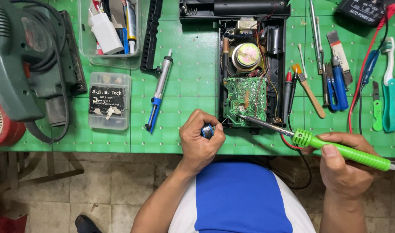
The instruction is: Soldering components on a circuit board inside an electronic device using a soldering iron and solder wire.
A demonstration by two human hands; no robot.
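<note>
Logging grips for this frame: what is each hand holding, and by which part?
Right hand: green soldering iron, held by its handle. Left hand: small solder spool, wrapped in the fist.

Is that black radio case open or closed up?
Open: the black case shows its round speaker and green circuit board bare.

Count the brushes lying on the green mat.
2. A paintbrush with a wooden handle lies just right of the opened radio, and a toothbrush with a teal handle lies near the mat's right edge. Others may sit outside the frame.
</note>
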